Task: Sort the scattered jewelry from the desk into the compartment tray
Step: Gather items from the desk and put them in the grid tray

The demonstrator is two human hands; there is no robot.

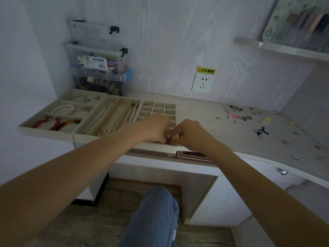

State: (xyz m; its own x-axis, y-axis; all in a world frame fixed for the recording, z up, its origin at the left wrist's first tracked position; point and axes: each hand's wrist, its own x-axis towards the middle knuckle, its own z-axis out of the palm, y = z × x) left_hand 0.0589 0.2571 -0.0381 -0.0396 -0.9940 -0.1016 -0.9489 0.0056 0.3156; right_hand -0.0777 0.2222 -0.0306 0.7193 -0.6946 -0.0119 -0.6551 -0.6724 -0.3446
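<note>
While held, tray (161, 108) lengthwise left-right.

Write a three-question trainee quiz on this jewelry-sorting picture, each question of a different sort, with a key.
1. True or false: the white pearl bracelet lies loose on the pale wooden desk.
2. Where do the left hand and right hand meet? A) over the small-cell grid tray B) at the white wall socket C) by the clear plastic boxes
3. Fill in: the unsorted small jewelry lies to the ___ of the trays.

Key: 1 false; 2 A; 3 right.
</note>
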